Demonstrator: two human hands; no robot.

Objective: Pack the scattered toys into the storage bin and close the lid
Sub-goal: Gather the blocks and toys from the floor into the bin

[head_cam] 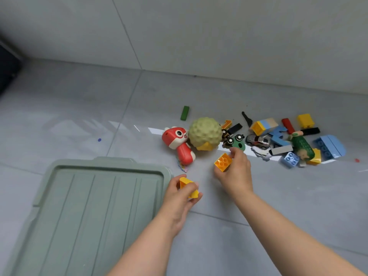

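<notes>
Nearest the camera, the sage-green ribbed plastic bin lid [95, 212] sits closed on its storage bin, cut off by the lower and left frame edges; the bin body beneath is hidden. Just right of the lid, the left hand [179, 198] is curled around a yellow plastic building block [188, 187], whose shape is partly masked by the fingers. Further right of the lid, the right hand [236, 172] pinches an orange-yellow studded plastic brick [223, 161] between thumb and fingers, clear of the grey tiled floor [278, 206].

Beyond the lid's far right corner lies a red and white plastic cartoon-animal toy [178, 143], touching a pale green bumpy ball [205, 132]. A small green toy car with black wheels [237, 142] sits just beside the ball, half hidden behind the right hand's fingertips. Right of it spreads a heap of blocks: light blue studded bricks [329, 146], a yellow brick [305, 120], a red bar [288, 125], black pieces too blurred to identify. A green rectangular block [185, 113] lies apart, farthest from the lid. No legible writing or brand marks.
</notes>
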